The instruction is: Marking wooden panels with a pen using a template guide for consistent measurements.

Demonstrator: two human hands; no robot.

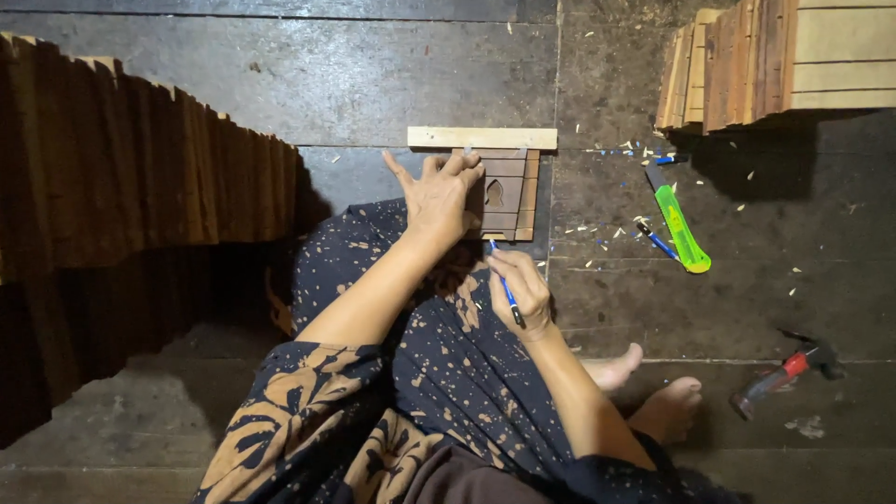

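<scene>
Sitting on the dark wooden floor [280,75], you've got your left hand [439,201] spread flat, fingers apart, pressing down on a small brown wooden panel [509,191] with a shaped cutout in its middle. That panel lies right up against a pale wooden strip [482,138] at its far edge. Your right hand [521,289] is pinched shut around a blue pen [508,294], tip pointing up toward the panel's near edge; can't tell if the tip actually touches it.

Off to your right there's a bright green utility knife [679,224] on the floor, with another blue pen [657,241] just beside it and little wood chips [607,229] scattered around. Farther right, near your bare feet [653,387], lies a hammer with a red handle [782,373]. Stacks of brown wooden boards [140,177] stand on your left, and another stack [775,61] sits top right. No labels or packages in sight.
</scene>
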